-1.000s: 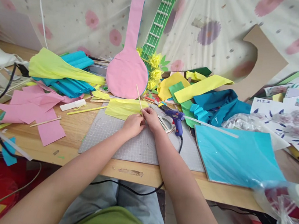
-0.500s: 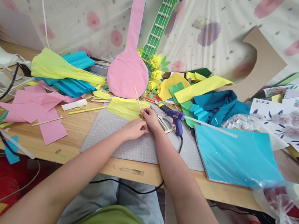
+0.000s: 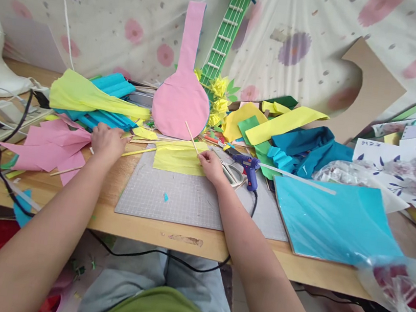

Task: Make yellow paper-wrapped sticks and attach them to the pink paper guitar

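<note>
While the left hand (image 3: 108, 145) lies at nine o'clock, its grip impossible to tell, one thin stick (image 3: 191, 134), pointing toward eleven, is pinched by the right hand (image 3: 212, 167) at centre; toward three come one glue gun (image 3: 249, 168) and at least two floral sheets (image 3: 401, 170), their writing illegible

I'm riding one head-worn camera here, looking forward and down from above the person's lap (image 3: 192, 282)! Forearms (image 3: 66, 211) come in from the bottom edge, left hand (image 3: 108, 144) and right hand (image 3: 211, 167) sit around mid-height, the table (image 3: 136, 226) spreads close below, and a flowered backdrop (image 3: 273, 75) faces me behind.
</note>
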Action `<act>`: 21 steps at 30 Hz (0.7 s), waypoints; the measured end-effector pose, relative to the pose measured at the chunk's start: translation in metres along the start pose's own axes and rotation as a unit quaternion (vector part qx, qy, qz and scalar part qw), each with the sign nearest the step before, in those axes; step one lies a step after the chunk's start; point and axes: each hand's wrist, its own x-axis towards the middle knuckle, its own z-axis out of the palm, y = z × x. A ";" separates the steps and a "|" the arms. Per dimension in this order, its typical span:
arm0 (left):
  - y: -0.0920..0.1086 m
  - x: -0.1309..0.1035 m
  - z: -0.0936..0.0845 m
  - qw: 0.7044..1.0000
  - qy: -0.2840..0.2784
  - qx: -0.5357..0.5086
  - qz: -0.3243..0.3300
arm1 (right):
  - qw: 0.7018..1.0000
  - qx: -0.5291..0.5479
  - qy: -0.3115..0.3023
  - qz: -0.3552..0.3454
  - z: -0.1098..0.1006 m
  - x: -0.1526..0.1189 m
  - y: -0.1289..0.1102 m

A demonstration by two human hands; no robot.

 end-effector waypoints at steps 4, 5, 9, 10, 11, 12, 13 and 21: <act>0.026 -0.011 0.014 0.990 0.052 0.103 0.086 | 1.000 -0.007 0.012 -0.008 -0.005 -0.002 -0.004; 0.033 -0.014 0.020 0.988 0.019 0.094 0.124 | 1.000 0.005 0.012 -0.010 -0.006 -0.003 -0.005; 0.045 -0.026 0.044 0.963 -0.198 -0.011 0.181 | 0.989 0.141 -0.043 -0.012 -0.003 -0.005 -0.008; 0.044 -0.028 0.048 0.957 -0.229 -0.015 0.175 | 0.981 0.179 -0.069 -0.013 -0.001 -0.006 -0.009; 0.042 -0.029 0.052 0.955 -0.243 -0.013 0.171 | 0.974 0.204 -0.093 -0.014 0.001 -0.007 -0.011; 0.040 -0.030 0.054 0.953 -0.251 -0.009 0.171 | 0.971 0.210 -0.111 -0.018 0.003 -0.008 -0.012; 0.038 -0.031 0.056 0.951 -0.255 -0.007 0.173 | 0.973 0.195 -0.124 -0.023 0.005 -0.009 -0.013; 0.026 -0.029 0.046 0.927 -0.334 0.047 0.167 | 0.975 -0.044 -0.172 -0.134 -0.004 -0.011 -0.016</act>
